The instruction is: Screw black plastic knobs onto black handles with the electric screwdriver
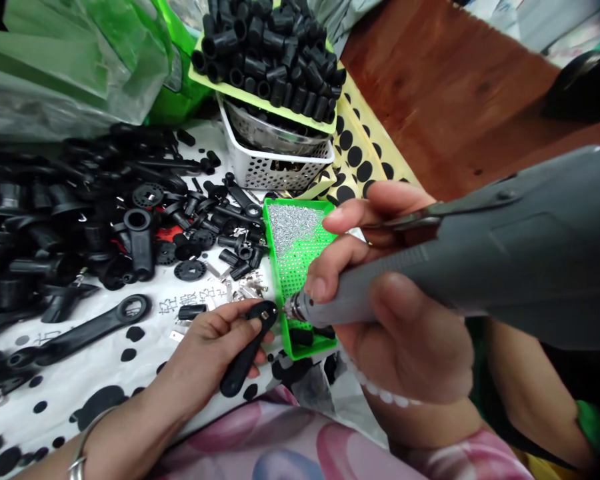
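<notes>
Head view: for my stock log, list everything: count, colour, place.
Power tool: 1, grey, right hand
Handle: 1, black, left hand
Tray: 1, green, centre
Metal bits: many, silver, in tray
Basket: 1, white, behind tray
Bowl: 1, silver, in basket
Container: 1, yellow, above bowl
Tubes: many, black, in container
Parts: many, black, left
Clips: several, silver, beside tray
Covering: 1, white, under parts
Dotted sheets: some, yellow, beside basket
Bagging: some, green, upper left
Panel: 1, brown, upper right
Clothing: 1, pink, bottom
Left hand: 1, lower centre
Right hand: 1, right
</notes>
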